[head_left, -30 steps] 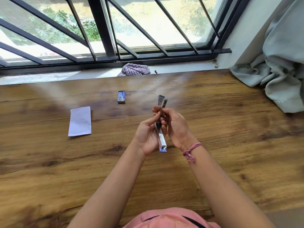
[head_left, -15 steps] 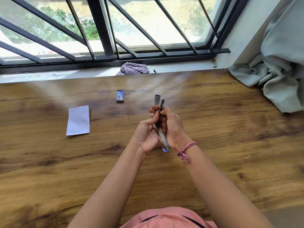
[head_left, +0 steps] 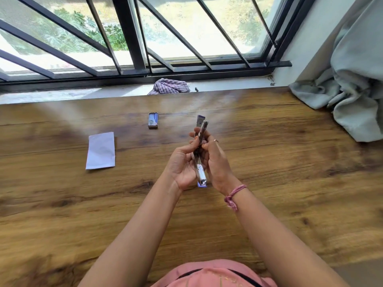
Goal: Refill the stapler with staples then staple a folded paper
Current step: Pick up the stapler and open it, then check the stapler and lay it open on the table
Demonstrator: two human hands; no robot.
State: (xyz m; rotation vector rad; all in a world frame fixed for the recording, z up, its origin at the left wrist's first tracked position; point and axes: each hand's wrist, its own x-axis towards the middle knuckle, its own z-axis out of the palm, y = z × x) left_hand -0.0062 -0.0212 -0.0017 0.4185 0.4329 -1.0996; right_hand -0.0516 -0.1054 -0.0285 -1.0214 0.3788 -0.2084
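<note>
Both hands hold a small metal stapler [head_left: 200, 154] with blue ends above the middle of the wooden table [head_left: 269, 183]. The stapler lies lengthwise away from me, swung open, its far tip pointing at the window. My left hand [head_left: 183, 164] cradles it from the left with fingers curled round its middle. My right hand [head_left: 216, 162] grips it from the right, fingertips pinching the upper part. A folded white paper [head_left: 101, 150] lies flat to the left. A small blue staple box [head_left: 153, 120] sits farther back, between the paper and the stapler.
A checked cloth [head_left: 169, 86] lies on the window sill behind the table. A grey curtain [head_left: 352, 79] hangs bunched at the right and spills onto the table's far right corner. Black window bars run across the back.
The stapler has been turned slightly between my hands, and its near blue end now shows more plainly below my palms. Both hands stay at the same spot.
</note>
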